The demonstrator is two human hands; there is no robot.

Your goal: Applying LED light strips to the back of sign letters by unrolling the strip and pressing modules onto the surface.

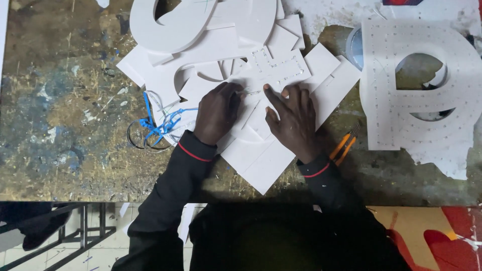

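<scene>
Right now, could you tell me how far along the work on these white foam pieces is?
Done: the large letter at right is cut and dotted with holes. In hand: left hand and right hand press on a small perforated piece. Left: plain offcuts remain unpunched.

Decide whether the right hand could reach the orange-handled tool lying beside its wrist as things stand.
Probably yes: the orange-handled tool lies uncovered on the paint-stained table just beside the right hand, with nothing between them, though that hand is pressing on white foam pieces.
</scene>
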